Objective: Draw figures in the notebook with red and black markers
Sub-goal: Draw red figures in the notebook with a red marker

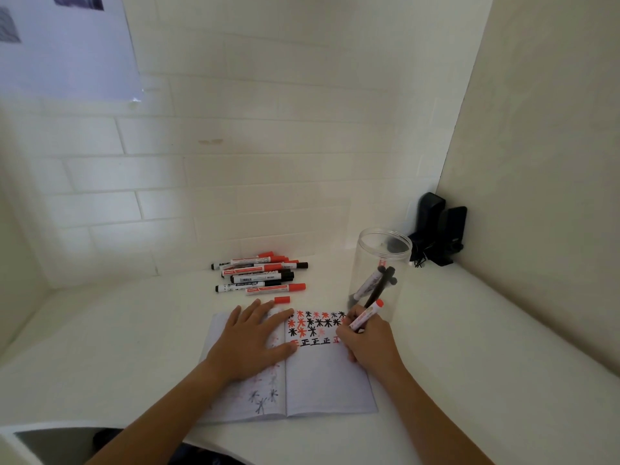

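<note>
Left hand [255, 342]: we have it flat on the notebook [327, 380], fingers straight and spread, pressing the left page beside the fold; the fingertips point toward 1 o'clock and just reach the first red and black stars.
Notebook: it lies open in front of us, its fold running from 12 to 6 o'clock; the right page carries three rows of stars and, under them, a row of square characters in black and red.
Loose markers [260, 275]: a pile of red and black ones lies at 12 o'clock from our left hand, well apart from the page, long axes running 9 to 3 o'clock; one red cap [282, 300] sits alone just beyond the top edge of the notebook.
Right hand [365, 340]: we grip the red marker [365, 314] with curled fingers, writing style.
Red marker: its long axis slants from the tail at 1 o'clock down to the tip at 7 o'clock; the tip is hidden by our fingers, near the right end of the character row.
Coming move, as we judge it: the stroke continues at that row's right end, so the right hand is the nearer one.
Clear jar [380, 273]: it stands at 12 o'clock from our right hand, holding a few markers.
</note>
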`<state>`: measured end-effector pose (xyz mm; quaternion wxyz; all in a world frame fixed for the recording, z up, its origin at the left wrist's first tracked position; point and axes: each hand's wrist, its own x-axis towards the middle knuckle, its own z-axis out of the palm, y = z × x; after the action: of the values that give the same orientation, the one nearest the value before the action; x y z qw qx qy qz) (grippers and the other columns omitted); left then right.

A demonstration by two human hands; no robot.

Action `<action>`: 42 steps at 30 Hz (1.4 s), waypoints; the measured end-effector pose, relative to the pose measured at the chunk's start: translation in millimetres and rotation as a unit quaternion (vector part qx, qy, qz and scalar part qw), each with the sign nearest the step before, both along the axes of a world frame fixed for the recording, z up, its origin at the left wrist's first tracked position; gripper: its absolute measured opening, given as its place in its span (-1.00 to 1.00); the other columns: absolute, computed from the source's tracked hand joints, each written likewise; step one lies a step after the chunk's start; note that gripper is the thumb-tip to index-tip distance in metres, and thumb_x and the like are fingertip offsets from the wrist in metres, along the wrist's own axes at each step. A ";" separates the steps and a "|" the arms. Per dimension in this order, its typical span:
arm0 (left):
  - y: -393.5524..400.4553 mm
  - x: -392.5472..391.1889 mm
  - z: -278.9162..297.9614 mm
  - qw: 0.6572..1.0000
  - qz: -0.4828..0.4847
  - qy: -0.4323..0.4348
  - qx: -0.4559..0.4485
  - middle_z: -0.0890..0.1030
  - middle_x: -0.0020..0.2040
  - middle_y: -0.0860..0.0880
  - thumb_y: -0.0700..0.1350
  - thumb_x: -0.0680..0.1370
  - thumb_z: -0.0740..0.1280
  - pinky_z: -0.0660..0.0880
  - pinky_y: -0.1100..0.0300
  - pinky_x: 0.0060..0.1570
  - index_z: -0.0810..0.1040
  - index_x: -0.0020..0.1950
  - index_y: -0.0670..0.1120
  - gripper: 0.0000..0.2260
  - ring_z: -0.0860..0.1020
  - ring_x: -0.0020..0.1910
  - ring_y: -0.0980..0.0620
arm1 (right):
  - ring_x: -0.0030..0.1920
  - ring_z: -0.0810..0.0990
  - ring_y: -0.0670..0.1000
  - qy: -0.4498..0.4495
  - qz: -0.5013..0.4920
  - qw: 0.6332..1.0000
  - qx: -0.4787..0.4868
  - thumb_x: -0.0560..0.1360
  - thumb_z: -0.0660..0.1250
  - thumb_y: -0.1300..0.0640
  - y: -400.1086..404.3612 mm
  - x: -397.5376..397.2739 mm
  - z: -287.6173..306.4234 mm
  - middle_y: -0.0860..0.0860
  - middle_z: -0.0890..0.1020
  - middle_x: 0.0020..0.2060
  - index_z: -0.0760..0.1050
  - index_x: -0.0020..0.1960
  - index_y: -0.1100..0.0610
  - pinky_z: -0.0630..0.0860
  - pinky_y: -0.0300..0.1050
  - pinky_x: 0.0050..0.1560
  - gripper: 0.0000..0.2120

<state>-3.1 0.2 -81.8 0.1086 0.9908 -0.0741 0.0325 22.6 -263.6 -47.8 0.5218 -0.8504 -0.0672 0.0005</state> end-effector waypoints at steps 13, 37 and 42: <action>0.0 -2.1 5.5 1.000 -0.005 0.008 -0.009 -0.01 0.65 0.09 0.63 0.39 -0.17 -0.22 -0.08 0.56 -0.04 0.57 0.39 -0.22 -0.11 0.63 0.00 | -0.61 0.53 -0.05 -0.009 -0.033 0.999 0.011 0.57 0.39 0.19 0.5 1.0 -2.0 0.09 0.58 -0.49 0.49 -0.12 0.21 0.47 -0.21 -0.56 -0.86; -12.5 57.6 31.3 0.986 0.054 -0.108 -0.117 0.63 0.14 0.01 -0.08 0.64 0.33 0.44 0.19 0.19 0.66 0.22 -0.01 -0.81 0.57 0.12 0.03 | -0.53 0.50 -0.20 -0.044 -0.022 0.996 0.071 0.60 0.40 0.16 1.9 2.0 -2.5 -0.02 0.57 -0.38 0.47 -0.16 0.07 0.44 -0.29 -0.47 -0.81; -17.3 50.6 31.0 0.969 0.053 -0.181 -0.160 0.53 0.08 0.07 -0.18 0.62 0.34 0.49 0.21 0.12 0.56 0.10 0.03 -0.87 0.51 0.04 0.09 | -0.52 0.53 -0.05 -0.055 0.003 0.991 0.120 0.59 0.44 0.15 -2.3 -0.2 1.2 -0.04 0.65 -0.37 0.62 -0.03 0.08 0.49 -0.22 -0.46 -0.97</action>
<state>47.5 -17.1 -50.8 0.2487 0.9406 -0.0338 0.2287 22.4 -266.0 -46.6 0.6158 -0.7800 -0.0982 -0.0529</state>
